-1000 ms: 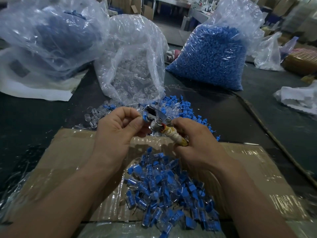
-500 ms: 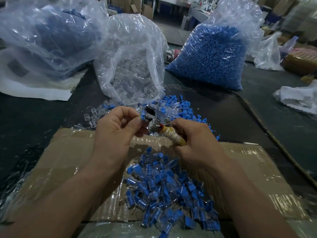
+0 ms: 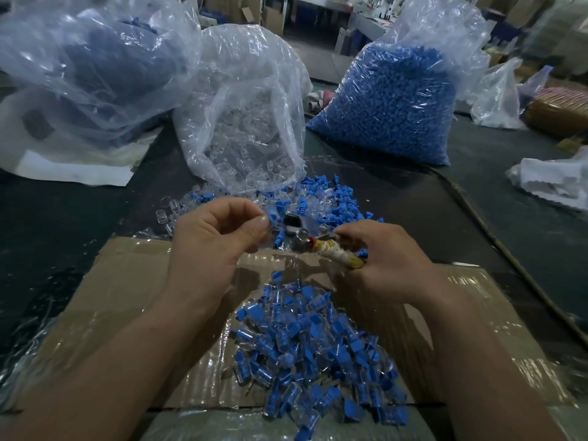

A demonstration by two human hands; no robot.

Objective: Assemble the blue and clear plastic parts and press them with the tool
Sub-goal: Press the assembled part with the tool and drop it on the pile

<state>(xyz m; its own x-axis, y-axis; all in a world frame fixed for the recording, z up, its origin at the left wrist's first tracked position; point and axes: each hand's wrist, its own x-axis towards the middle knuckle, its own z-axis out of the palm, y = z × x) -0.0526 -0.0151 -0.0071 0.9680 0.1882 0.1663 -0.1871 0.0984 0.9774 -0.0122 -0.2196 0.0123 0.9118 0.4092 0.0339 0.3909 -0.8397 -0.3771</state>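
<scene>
**Left hand draws clear of the tool, part still in its pinch**

Three clear plastic bags stand at the back of the dark table (image 3: 63, 237). The left bag (image 3: 95, 58) holds a dim blue mass that cannot be made out through the film. The middle bag (image 3: 248, 122) lies open toward the person and holds clear plastic parts. The right bag (image 3: 388, 103) is packed with blue parts. Loose blue and clear parts (image 3: 331, 198) spill from the middle bag's mouth onto the table. Nearer the person, a heap of finished pieces (image 3: 311, 345) lies on a film-wrapped cardboard sheet (image 3: 127, 297).

The left hand (image 3: 216, 243) is curled, with thumb and forefinger pinching a small part (image 3: 270, 217) just left of the tool's metal head. The part shows blue at the thumb tip, but blur hides the rest. The right hand (image 3: 388, 262) grips the tool (image 3: 297, 232) by its yellowish handle, fingers wrapped round it, the head pointing up and left. A blue bit shows beside those fingers.

Half a second ago the left thumb and forefinger sat right against the tool's head. Now the hand has shifted left and a gap has opened between them. The right hand's grip is unchanged, and the bags and heaps lie as before.
</scene>
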